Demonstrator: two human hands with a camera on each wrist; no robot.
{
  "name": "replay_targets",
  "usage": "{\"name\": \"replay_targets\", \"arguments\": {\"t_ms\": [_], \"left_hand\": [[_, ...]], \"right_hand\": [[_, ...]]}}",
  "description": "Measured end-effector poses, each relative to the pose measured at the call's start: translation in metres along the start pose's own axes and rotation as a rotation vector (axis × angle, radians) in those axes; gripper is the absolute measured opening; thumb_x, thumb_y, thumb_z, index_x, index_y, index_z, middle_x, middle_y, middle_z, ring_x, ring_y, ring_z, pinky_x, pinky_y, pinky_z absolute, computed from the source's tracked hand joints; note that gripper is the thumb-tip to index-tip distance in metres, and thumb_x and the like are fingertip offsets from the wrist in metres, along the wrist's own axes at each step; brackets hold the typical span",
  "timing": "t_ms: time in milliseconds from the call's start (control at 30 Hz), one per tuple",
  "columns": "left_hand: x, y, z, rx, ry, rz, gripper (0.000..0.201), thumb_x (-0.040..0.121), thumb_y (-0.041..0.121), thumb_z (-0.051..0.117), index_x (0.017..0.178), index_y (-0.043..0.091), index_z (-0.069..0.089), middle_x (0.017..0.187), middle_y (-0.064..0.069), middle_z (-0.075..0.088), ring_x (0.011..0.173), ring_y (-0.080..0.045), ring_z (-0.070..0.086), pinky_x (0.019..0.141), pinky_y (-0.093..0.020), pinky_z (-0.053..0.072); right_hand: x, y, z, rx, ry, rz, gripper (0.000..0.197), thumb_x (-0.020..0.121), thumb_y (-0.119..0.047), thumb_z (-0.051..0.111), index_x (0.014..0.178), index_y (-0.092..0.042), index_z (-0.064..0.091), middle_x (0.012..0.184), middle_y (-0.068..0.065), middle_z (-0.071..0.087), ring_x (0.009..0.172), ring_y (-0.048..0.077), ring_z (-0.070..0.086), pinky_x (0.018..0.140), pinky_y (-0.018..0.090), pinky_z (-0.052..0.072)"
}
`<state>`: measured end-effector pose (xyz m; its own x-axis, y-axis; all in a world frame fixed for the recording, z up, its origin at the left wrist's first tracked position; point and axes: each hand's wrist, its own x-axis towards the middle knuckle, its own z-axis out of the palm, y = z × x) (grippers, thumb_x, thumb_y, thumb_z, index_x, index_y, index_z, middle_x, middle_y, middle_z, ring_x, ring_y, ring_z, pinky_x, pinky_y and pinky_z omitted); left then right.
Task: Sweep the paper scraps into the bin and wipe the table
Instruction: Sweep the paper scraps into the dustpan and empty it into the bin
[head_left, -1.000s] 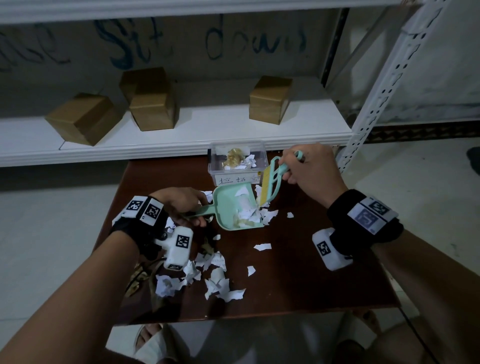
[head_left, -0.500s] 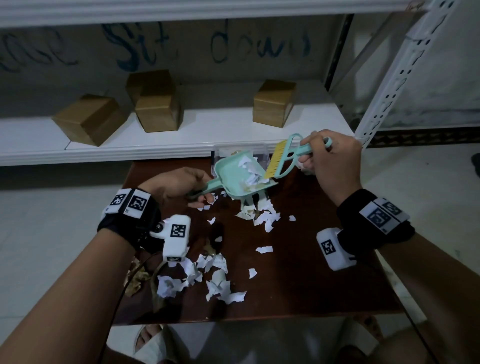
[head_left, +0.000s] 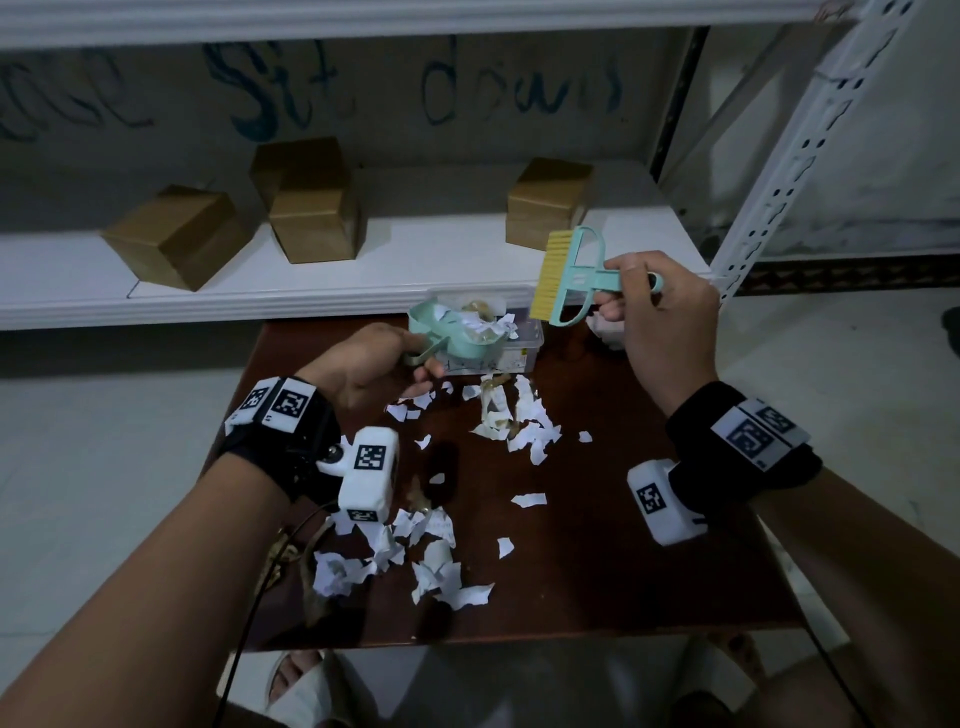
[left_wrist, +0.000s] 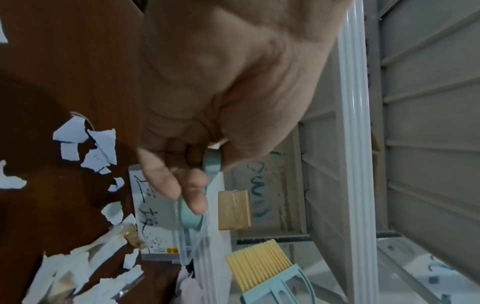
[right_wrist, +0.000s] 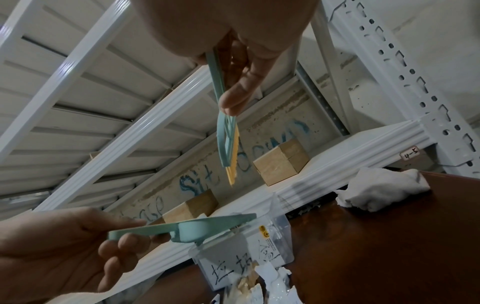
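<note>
My left hand (head_left: 374, 364) grips the handle of a mint-green dustpan (head_left: 457, 338) and holds it tilted over the clear plastic bin (head_left: 524, 353) at the back of the brown table (head_left: 597, 545). White scraps lie in the pan and in the bin. My right hand (head_left: 660, 317) grips a mint brush (head_left: 566, 275) with yellow bristles, raised above and right of the bin. In the left wrist view my fingers (left_wrist: 187, 185) curl round the pan's handle (left_wrist: 191, 218). Torn paper scraps (head_left: 519, 421) lie in front of the bin, and a second pile (head_left: 431, 566) lies near the front left.
A crumpled white cloth (right_wrist: 376, 191) lies on the table's back right corner. Behind the table runs a white shelf (head_left: 415, 280) with three cardboard boxes (head_left: 311, 208). A perforated shelf upright (head_left: 779, 171) stands at the right. A sandalled foot (head_left: 301, 691) shows below the front edge.
My left hand lifted the loaded dustpan off the table, carried it back to the bin and tipped it. My right hand raised the brush up and to the right, away from the pan.
</note>
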<state>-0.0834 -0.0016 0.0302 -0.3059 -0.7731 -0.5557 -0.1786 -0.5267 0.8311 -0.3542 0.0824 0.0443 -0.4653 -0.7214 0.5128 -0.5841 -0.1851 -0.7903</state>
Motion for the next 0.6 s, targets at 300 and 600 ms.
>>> {"name": "replay_targets", "arguments": {"t_ms": [300, 600], "left_hand": [[-0.003, 0.005, 0.009, -0.011, -0.012, 0.135, 0.031, 0.108, 0.027, 0.047, 0.105, -0.001, 0.059, 0.07, -0.012, 0.07, 0.053, -0.012, 0.05, 0.064, -0.026, 0.057], [-0.009, 0.005, 0.013, -0.019, -0.051, 0.133, 0.032, 0.108, 0.029, 0.045, 0.115, 0.001, 0.06, 0.071, -0.012, 0.071, 0.051, -0.012, 0.053, 0.065, -0.027, 0.06]], "right_hand": [[-0.004, -0.002, 0.001, -0.018, -0.011, -0.038, 0.035, 0.105, -0.028, 0.047, 0.104, -0.007, 0.075, 0.086, 0.005, 0.077, 0.067, 0.009, 0.073, 0.062, 0.038, 0.064], [-0.003, 0.003, 0.002, -0.089, -0.009, -0.05, 0.04, 0.105, -0.037, 0.045, 0.106, -0.012, 0.076, 0.082, -0.003, 0.076, 0.069, 0.005, 0.073, 0.063, 0.037, 0.064]]}}
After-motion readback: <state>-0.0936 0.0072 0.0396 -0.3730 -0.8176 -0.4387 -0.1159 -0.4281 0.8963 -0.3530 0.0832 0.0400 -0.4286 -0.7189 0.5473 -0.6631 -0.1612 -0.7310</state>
